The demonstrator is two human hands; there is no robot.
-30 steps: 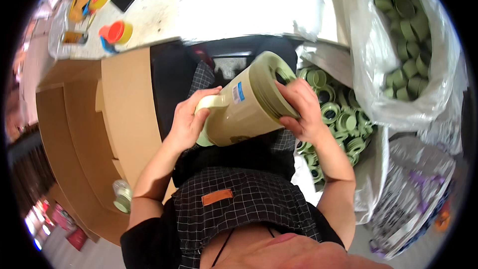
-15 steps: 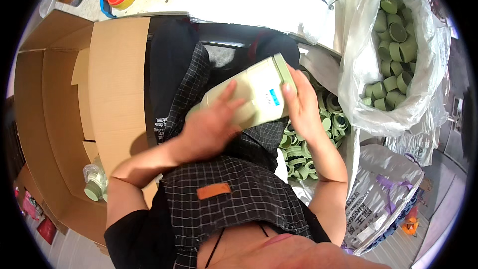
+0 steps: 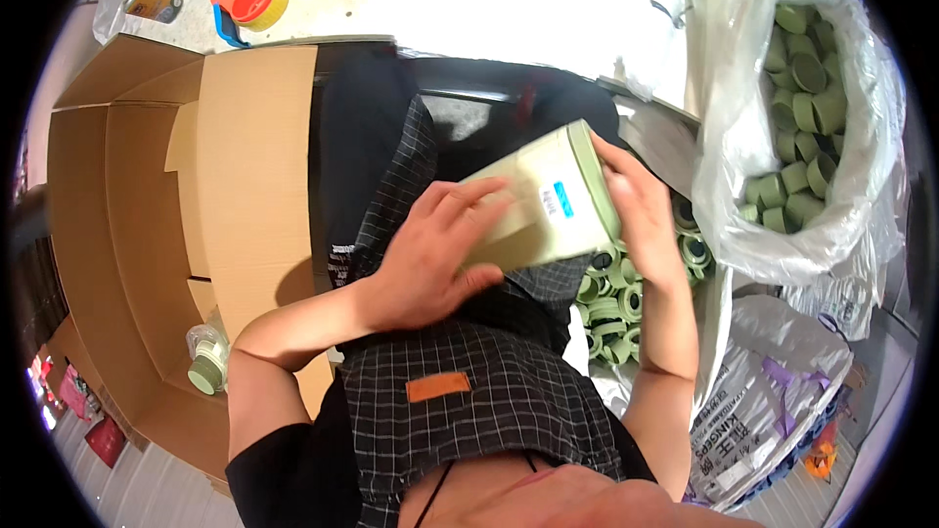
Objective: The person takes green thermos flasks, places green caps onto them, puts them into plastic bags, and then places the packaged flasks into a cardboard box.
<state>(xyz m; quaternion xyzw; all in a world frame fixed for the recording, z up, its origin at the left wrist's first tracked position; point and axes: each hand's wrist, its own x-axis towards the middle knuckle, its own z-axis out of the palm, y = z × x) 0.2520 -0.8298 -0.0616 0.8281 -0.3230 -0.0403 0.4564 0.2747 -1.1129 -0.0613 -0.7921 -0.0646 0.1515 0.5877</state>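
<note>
Tilted above my lap is a pale cream-green rectangular storage container [image 3: 533,220] with a green rim or lid at its upper right end. A small blue-and-white label [image 3: 562,199] shows on its upward face. My right hand [image 3: 644,215] grips the container at the green end, its fingers partly hidden behind it. My left hand [image 3: 427,256] lies with fingers spread over the container's left end, thumb apart and fingertips slightly blurred. That hand hides the container's far left end.
An open cardboard box [image 3: 259,156] stands at my left, a clear bottle with green cap [image 3: 207,360] inside. Green ring-shaped parts [image 3: 611,308] lie by my right arm. A plastic bag [image 3: 729,186] holds green caps [image 3: 807,117]. Ahead is a white table [image 3: 509,0].
My left hand has drawn back slightly, its fingers now more clearly spread. The container remains in my right hand. The whole view has shifted a little.
</note>
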